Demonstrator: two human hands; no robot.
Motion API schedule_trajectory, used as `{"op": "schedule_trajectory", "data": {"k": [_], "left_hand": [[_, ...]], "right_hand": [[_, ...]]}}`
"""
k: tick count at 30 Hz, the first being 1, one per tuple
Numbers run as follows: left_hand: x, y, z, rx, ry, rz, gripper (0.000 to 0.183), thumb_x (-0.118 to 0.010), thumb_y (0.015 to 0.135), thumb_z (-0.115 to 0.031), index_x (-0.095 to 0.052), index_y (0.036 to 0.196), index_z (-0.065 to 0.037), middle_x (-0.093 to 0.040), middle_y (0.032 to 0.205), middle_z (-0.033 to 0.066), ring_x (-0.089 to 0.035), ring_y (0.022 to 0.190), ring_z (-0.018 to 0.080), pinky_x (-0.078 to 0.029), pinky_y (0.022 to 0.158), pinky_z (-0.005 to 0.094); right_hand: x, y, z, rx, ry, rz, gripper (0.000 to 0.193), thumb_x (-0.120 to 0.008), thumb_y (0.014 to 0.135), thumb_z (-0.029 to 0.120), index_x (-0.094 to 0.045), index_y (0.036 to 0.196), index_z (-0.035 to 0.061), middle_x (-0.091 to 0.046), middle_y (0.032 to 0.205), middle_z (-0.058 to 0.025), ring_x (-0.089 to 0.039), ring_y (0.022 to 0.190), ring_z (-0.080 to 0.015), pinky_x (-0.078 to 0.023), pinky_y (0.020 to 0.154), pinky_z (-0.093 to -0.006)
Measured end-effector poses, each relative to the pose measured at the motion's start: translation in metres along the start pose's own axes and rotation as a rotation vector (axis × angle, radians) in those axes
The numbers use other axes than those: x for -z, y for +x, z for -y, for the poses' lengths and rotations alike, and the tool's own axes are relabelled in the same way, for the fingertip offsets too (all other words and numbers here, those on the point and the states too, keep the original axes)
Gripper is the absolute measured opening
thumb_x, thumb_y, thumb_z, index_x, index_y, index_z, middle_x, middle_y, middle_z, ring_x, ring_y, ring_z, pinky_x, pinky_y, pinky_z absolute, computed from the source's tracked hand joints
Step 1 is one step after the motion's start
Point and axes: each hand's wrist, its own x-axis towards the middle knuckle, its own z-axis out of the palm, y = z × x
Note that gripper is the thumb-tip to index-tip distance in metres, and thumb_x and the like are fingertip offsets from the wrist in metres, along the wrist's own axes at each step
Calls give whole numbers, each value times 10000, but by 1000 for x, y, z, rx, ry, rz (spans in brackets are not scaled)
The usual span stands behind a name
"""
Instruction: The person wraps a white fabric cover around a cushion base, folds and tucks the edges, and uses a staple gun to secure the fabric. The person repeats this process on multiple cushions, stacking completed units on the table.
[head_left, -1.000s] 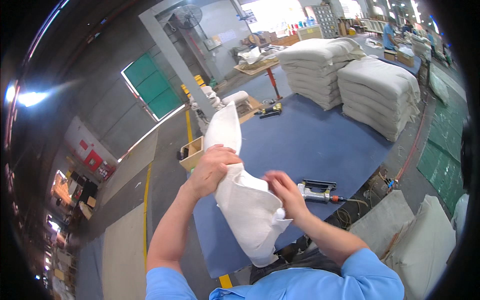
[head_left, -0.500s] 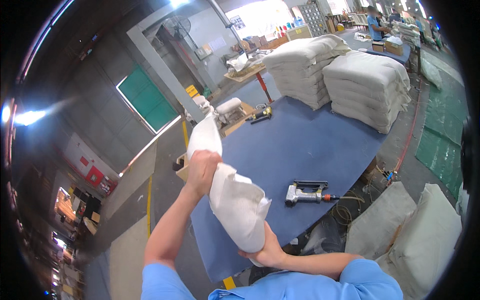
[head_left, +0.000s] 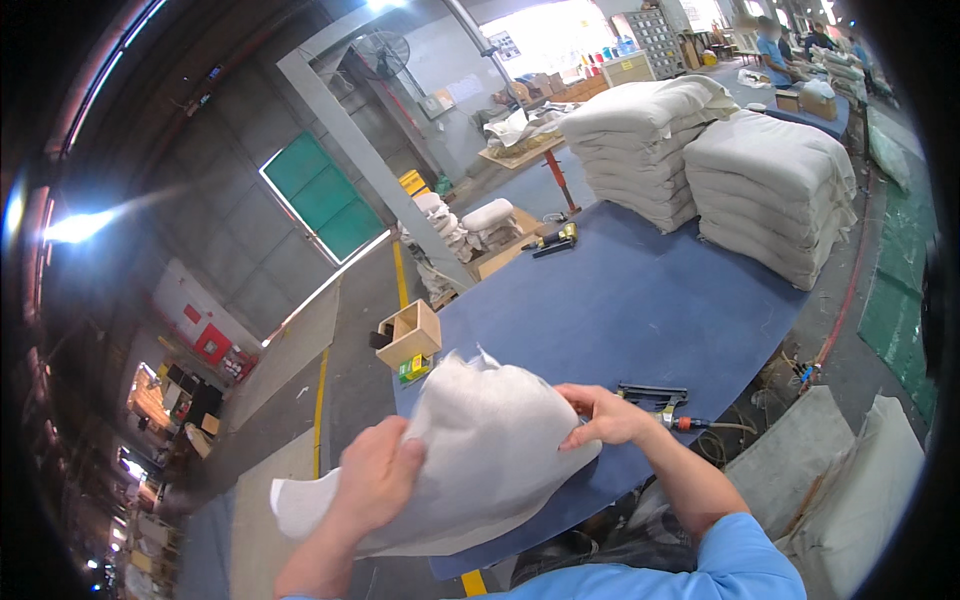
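A white fabric-covered cushion (head_left: pixel 490 450) is held up close in front of me, over the near edge of the blue table (head_left: pixel 640 300). Its upper edge is ragged, with loose cloth standing up. My left hand (head_left: pixel 375 475) is closed on the cushion's left part, the thumb lying on the cloth. At the right edge my right hand (head_left: pixel 605 415) grips it, fingers on top and thumb on the near face. Just beyond the right hand lies a silver and black staple gun (head_left: pixel 655 398), partly hidden by that hand and wrist.
Two tall stacks of white cushions (head_left: pixel 640 150) stand at the table's far right. A yellow-black air tool (head_left: pixel 555 240) lies at the far edge. A wooden box (head_left: pixel 412 335) is at the left edge beside a small green box (head_left: pixel 413 368). An air hose (head_left: pixel 735 427) runs off right.
The cushion has turned from a steep, narrow pose to a broad one and come lower. My left hand has moved down toward me; my right hand has risen to its right edge.
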Motion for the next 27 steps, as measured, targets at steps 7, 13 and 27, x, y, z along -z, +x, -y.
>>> {"op": "schedule_trajectory", "data": {"k": [7,13,27], "left_hand": [[7,8,14,128,-582,295,488,-763,995,-379,-581,1295,-40,-673,1104,99,-650,1085,198,-513,970,369],[3,13,13,134,-752,212,480,-814,968,-280,-552,1298,-49,-640,1177,71,-593,1105,139,-501,972,343],[-14,23,17,11,-987,140,214,-749,1031,-192,-656,1152,-42,-556,1254,26,-540,962,65,-458,810,262]], "right_hand": [[0,-21,39,-80,-457,-110,884,-933,779,157,-537,1564,71,-661,1412,-124,-659,1223,-247,-524,1070,-413],[-50,-27,201,87,-615,-289,744,-839,843,81,-550,1528,56,-671,1328,-155,-712,1073,-282,-590,871,-398],[-130,88,263,-96,-1412,316,427,-744,868,57,-624,1261,-57,-697,1121,-251,-707,1067,-441,-566,903,-516]]}}
